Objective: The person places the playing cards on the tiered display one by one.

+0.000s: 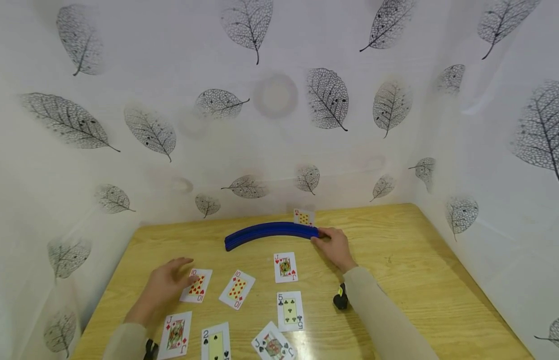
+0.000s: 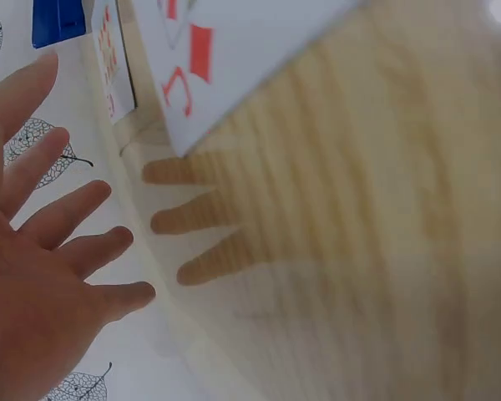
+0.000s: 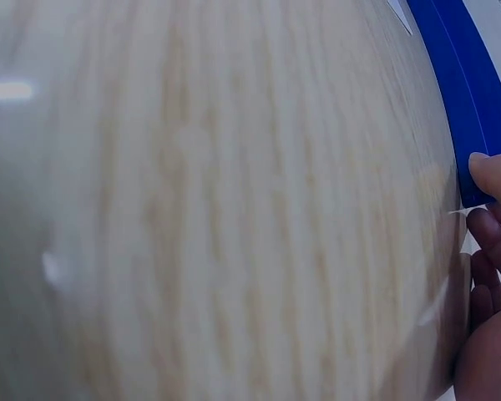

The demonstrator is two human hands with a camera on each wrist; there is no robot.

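Observation:
A long, curved blue card holder (image 1: 270, 229) lies toward the back of the table. A red-suited playing card (image 1: 304, 217) stands upright at its right part, the lower edge hidden by the holder. At that right end my right hand (image 1: 337, 247) pinches the holder, thumb on the front face, as the right wrist view also shows. My left hand (image 1: 161, 286) hovers at the left beside the ten of hearts (image 1: 198, 290), its thumb overlapping the card. In the left wrist view the fingers of this hand (image 2: 42, 251) are spread and hold nothing.
Face-up cards lie in front: ten of diamonds (image 1: 237, 289), jack of hearts (image 1: 285, 267), five of clubs (image 1: 290, 311), jack of diamonds (image 1: 176, 335), a black two (image 1: 216, 345) and a black jack (image 1: 273, 342). Leaf-patterned white cloth (image 1: 279, 150) encloses the wooden table (image 1: 419, 280).

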